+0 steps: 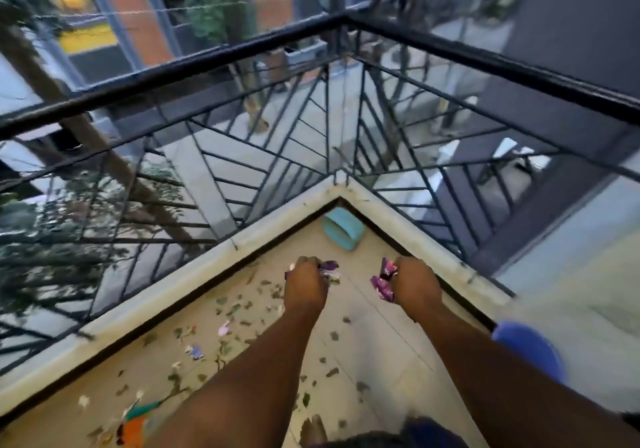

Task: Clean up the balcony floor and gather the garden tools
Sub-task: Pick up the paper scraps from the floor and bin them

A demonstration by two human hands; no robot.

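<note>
Both hands, left hand (304,283) and right hand (414,283), grip seemingly purple wrappers (382,283).

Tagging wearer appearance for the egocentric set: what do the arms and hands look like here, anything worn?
Both forearms are bare as far as the frame shows: no sleeves, gloves, watch or bands visible. The left hand and right hand are bare too. No rings can be made out, though motion blur limits detail. Upper arms fall outside the head view.

One head view looks steeply down past both outstretched hands, near them, facing the railing (207,63) corner beyond.
</note>
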